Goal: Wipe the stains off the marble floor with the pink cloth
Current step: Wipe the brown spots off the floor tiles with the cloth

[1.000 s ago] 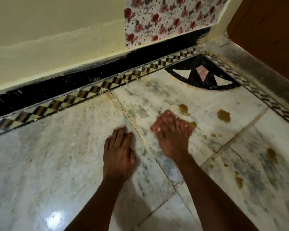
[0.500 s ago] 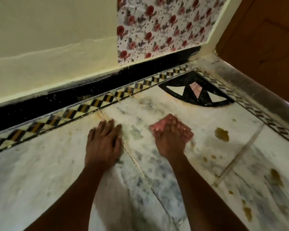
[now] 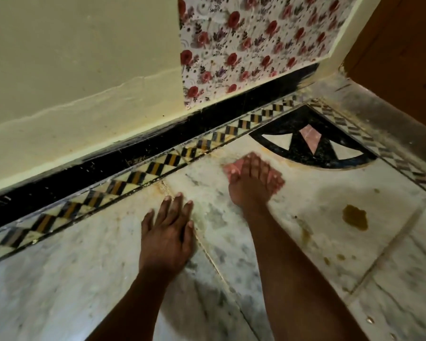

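Observation:
My right hand presses flat on the pink cloth, which shows around my straight fingers on the white marble floor, just below the black corner inlay. My left hand rests flat on the marble to the left, fingers straight, holding nothing. A large brown stain lies to the right of my right forearm. Smaller brown spots and a faint smear sit below it.
A cream wall with floral paper and a black skirting runs along the far side. A chequered border strip edges the floor. A black, white and pink corner inlay and a brown wooden door stand at the right.
My right hand has slid the cloth away from me towards the corner inlay, and the stains it passed over are gone. My left hand has shifted forward along the floor.

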`<state>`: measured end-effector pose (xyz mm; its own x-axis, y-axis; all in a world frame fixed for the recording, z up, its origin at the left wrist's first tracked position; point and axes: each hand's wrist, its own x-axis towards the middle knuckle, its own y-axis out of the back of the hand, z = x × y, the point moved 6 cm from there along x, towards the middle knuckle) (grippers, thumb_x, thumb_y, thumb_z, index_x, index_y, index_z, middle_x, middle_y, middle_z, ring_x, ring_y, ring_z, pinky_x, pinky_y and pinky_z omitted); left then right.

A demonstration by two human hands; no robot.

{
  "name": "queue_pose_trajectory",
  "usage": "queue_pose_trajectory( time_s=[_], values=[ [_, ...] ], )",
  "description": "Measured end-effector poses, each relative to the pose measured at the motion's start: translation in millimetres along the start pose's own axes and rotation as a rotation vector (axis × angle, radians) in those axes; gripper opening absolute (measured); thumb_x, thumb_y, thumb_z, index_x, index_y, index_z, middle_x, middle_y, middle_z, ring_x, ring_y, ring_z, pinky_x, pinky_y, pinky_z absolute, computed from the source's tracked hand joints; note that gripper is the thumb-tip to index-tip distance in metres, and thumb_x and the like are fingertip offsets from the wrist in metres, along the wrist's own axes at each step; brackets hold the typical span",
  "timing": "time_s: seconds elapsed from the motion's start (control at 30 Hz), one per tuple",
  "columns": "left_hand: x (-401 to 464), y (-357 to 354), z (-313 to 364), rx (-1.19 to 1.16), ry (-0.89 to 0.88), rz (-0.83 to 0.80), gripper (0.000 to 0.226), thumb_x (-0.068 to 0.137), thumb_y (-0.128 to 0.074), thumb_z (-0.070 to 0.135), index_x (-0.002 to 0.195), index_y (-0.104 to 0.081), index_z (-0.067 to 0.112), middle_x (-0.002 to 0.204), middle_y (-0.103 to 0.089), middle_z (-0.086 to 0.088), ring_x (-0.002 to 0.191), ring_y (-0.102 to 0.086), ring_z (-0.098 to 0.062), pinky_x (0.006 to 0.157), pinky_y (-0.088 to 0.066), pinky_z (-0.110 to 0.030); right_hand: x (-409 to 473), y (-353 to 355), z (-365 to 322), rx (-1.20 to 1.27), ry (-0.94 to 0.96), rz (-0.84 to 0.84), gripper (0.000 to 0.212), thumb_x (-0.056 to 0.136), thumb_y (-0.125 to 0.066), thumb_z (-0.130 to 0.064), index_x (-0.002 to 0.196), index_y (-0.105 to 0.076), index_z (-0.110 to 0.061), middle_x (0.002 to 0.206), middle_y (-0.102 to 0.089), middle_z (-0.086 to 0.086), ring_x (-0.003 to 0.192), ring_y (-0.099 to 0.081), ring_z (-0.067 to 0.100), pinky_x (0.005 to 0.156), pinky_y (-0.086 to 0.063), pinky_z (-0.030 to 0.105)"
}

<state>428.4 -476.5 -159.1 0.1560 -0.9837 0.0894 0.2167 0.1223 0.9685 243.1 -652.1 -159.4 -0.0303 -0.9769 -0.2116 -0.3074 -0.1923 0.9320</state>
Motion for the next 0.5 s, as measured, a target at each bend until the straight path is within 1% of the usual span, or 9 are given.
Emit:
queue_pose_trajectory(
  time_s=[0.07, 0.13, 0.2, 0.23, 0.27, 0.33, 0.4, 0.43, 0.5],
  values=[
    [-0.8, 3.3, -1.1, 0.014, 0.013, 0.001, 0.060, 0.107, -0.026, 0.049, 0.164, -0.038, 0.035, 0.177, -0.026, 0.006, 0.164, -0.023, -0.019, 0.127, -0.025, -0.052, 27.3, -8.6, -41.2, -0.028, 0.147, -0.094, 0.071, 0.113, -0.020, -0.053, 0.171, 0.009, -0.027, 0.179, 0.020, -0.002, 0.166, 0.018, 0.027, 0.130, 0.014, 0.056],
    [0.8, 3.7, 1.2, -0.001, 0.021, -0.015, 0.060, 0.107, -0.027, 0.049, 0.164, -0.039, 0.035, 0.177, -0.026, 0.007, 0.164, -0.024, -0.019, 0.128, -0.025, -0.051, 14.2, -14.2, -58.3, -0.131, 0.426, -0.168, 0.070, 0.112, -0.020, -0.055, 0.172, 0.006, -0.030, 0.180, 0.016, -0.005, 0.166, 0.015, 0.026, 0.132, 0.009, 0.056],
    [0.4, 2.8, 2.3, -0.012, 0.020, -0.032, 0.060, 0.107, -0.026, 0.049, 0.164, -0.037, 0.035, 0.177, -0.025, 0.007, 0.165, -0.022, -0.018, 0.129, -0.023, -0.051, -19.3, -14.9, -37.7, -0.206, 0.668, -0.150, 0.073, 0.107, -0.011, -0.063, 0.172, -0.002, -0.032, 0.181, 0.007, -0.005, 0.167, 0.007, 0.025, 0.133, -0.001, 0.058],
    [0.4, 2.1, 2.7, -0.009, 0.018, -0.033, 0.061, 0.107, -0.025, 0.049, 0.165, -0.035, 0.035, 0.177, -0.023, 0.008, 0.165, -0.020, -0.017, 0.129, -0.022, -0.050, -31.1, -11.0, -19.1, -0.215, 0.719, -0.135, 0.076, 0.104, -0.008, -0.067, 0.172, -0.007, -0.033, 0.181, 0.001, -0.006, 0.168, 0.001, 0.025, 0.132, -0.007, 0.060],
    [0.8, 1.4, 2.2, -0.007, 0.017, -0.036, 0.061, 0.107, -0.024, 0.049, 0.166, -0.034, 0.035, 0.178, -0.022, 0.008, 0.165, -0.018, -0.016, 0.130, -0.021, -0.050, -29.8, -5.0, -2.1, -0.218, 0.697, -0.107, 0.077, 0.103, -0.008, -0.069, 0.172, -0.011, -0.033, 0.181, -0.004, -0.005, 0.167, -0.005, 0.026, 0.131, -0.010, 0.062],
    [1.0, -1.1, 1.4, -0.013, 0.013, -0.034, 0.061, 0.108, -0.024, 0.049, 0.166, -0.033, 0.035, 0.178, -0.021, 0.008, 0.166, -0.017, -0.016, 0.130, -0.020, -0.049, -3.1, 5.6, 19.5, -0.196, 0.459, -0.046, 0.075, 0.105, -0.012, -0.067, 0.172, -0.013, -0.033, 0.181, -0.008, -0.002, 0.166, -0.009, 0.031, 0.131, -0.010, 0.065],
    [0.7, -4.0, 1.2, -0.021, 0.008, -0.033, 0.060, 0.108, -0.024, 0.049, 0.166, -0.031, 0.036, 0.178, -0.019, 0.009, 0.166, -0.015, -0.015, 0.130, -0.018, -0.049, 29.9, 12.9, 17.4, -0.103, 0.137, 0.000, 0.074, 0.107, -0.014, -0.063, 0.172, -0.003, -0.030, 0.182, 0.004, 0.001, 0.167, 0.003, 0.033, 0.131, -0.001, 0.066],
    [1.6, -4.4, 0.4, -0.031, 0.011, -0.034, 0.060, 0.109, -0.025, 0.049, 0.167, -0.030, 0.036, 0.179, -0.017, 0.010, 0.166, -0.014, -0.014, 0.131, -0.018, -0.050, 42.6, 12.5, 4.2, -0.059, 0.058, -0.016, 0.074, 0.109, -0.016, -0.061, 0.172, 0.003, -0.028, 0.181, 0.011, 0.001, 0.167, 0.010, 0.033, 0.131, 0.005, 0.065],
    [1.0, -0.1, 0.9, -0.043, 0.012, -0.027, 0.059, 0.108, -0.027, 0.049, 0.166, -0.030, 0.036, 0.178, -0.018, 0.010, 0.166, -0.015, -0.015, 0.130, -0.019, -0.051, 48.2, 6.9, -31.1, -0.055, 0.140, -0.096, 0.073, 0.112, -0.022, -0.058, 0.172, 0.006, -0.028, 0.180, 0.017, 0.000, 0.165, 0.017, 0.032, 0.128, 0.012, 0.061]
  ],
)
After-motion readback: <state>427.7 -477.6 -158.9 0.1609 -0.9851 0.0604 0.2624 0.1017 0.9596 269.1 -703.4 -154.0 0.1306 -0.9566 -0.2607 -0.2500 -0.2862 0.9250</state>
